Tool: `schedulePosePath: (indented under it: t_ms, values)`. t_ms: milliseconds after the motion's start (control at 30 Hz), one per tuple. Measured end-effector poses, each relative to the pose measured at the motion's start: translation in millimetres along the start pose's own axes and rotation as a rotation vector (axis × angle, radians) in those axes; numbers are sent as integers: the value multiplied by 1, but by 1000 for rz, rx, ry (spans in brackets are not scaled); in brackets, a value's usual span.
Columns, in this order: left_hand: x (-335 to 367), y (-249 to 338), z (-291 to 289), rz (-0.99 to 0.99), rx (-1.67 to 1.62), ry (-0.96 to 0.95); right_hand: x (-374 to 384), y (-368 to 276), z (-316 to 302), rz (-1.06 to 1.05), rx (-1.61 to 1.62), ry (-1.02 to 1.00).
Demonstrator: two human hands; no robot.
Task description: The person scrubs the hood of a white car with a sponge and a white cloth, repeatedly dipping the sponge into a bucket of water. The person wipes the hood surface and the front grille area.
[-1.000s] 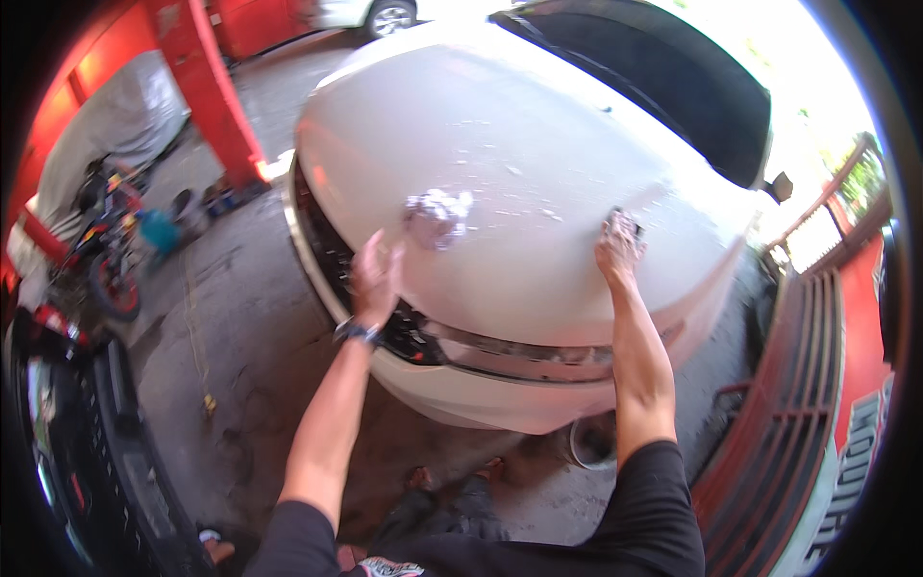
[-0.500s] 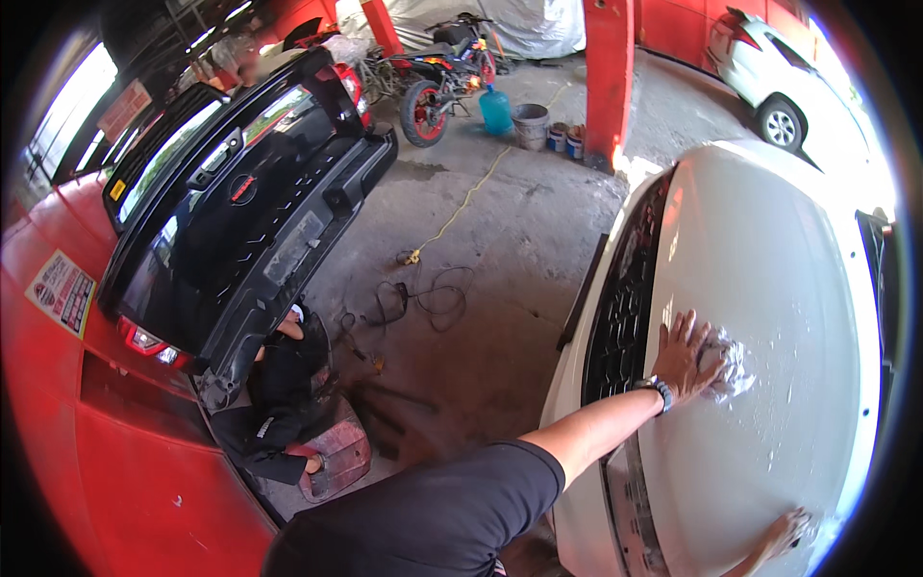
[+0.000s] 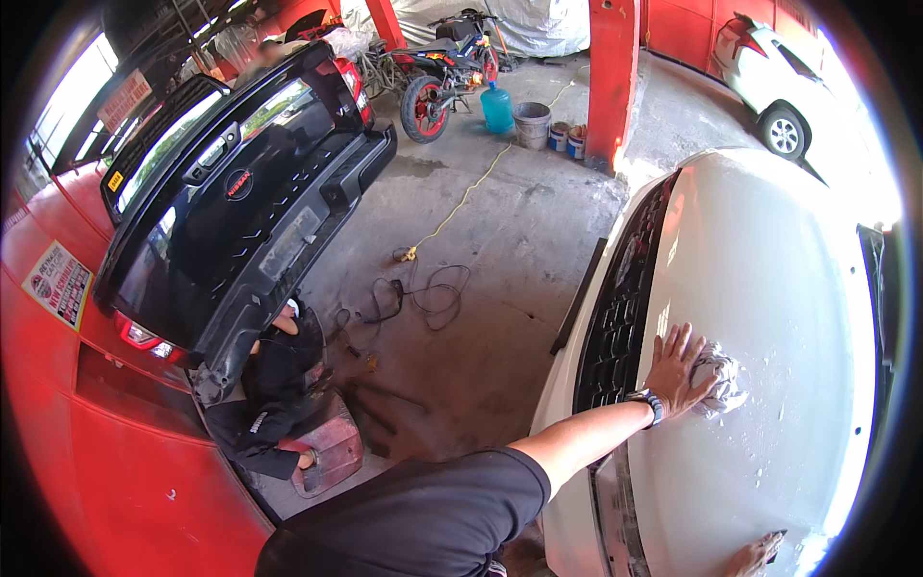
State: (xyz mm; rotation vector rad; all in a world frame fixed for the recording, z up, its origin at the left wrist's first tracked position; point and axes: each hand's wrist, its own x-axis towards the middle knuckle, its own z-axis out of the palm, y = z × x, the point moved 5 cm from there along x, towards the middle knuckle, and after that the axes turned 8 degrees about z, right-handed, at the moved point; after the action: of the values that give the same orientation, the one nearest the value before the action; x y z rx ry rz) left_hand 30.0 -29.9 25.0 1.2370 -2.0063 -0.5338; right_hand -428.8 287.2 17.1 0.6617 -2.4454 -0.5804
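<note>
A white car hood [image 3: 740,260] with water drops and wet streaks lies under both hands. My left hand [image 3: 676,373], with a watch [image 3: 651,407] on its wrist, rests on the hood with fingers spread. Beside its thumb is a crumpled pale cloth [image 3: 721,380], touching the hand; whether any of it lies beneath the palm is hidden. Nearer me, at the lower edge, my right hand [image 3: 757,556] presses on the hood with its fingers bent together. A small dark edge shows at those fingertips, too little to name.
The car's black grille [image 3: 615,346] faces left. Across the floor stands a black pickup tailgate [image 3: 240,192], a person in dark clothes [image 3: 274,394] low beside it. Cables [image 3: 437,298], a red pillar [image 3: 612,87], a grey bucket [image 3: 532,125], a blue water jug [image 3: 497,109] and a motorcycle [image 3: 437,82] are farther off.
My right hand has slid left and nearer to me along the hood. My left hand stays by the cloth, nearly still. The view has shifted slightly.
</note>
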Motion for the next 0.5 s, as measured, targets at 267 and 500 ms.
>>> schedulePosePath:
  t_ms: [267, 500]
  values:
    - [-1, -2, 2, 4, 3, 3, 18, 6, 2, 3, -216, 3]
    - [-1, 0, 1, -5, -16, 2, -17, 7, 42, -53, 361, 70]
